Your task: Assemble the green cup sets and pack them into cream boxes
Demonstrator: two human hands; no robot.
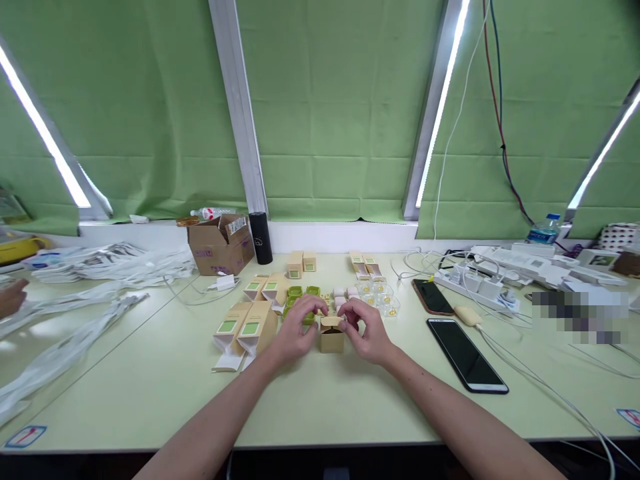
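A small tan carton (332, 342) stands upright on the table between my hands, its top flap partly raised. My left hand (301, 327) has its curved fingers at the carton's upper left edge. On the other side, my right hand (367, 330) pinches at the upper right corner of the flap. Behind my hands are green trays (295, 292), pinkish-white small pieces (339, 293) and clear cups with yellow centres (384, 294). To the left stand larger tan boxes with green labels (259, 325), their white-lined flaps open.
A brown cardboard box (220, 247) and a black bottle (261, 238) are at the back. Two phones (467, 355), a power strip (475, 288) and cables lie at the right. White strips (75, 347) cover the left, where another person's hand (13, 298) shows.
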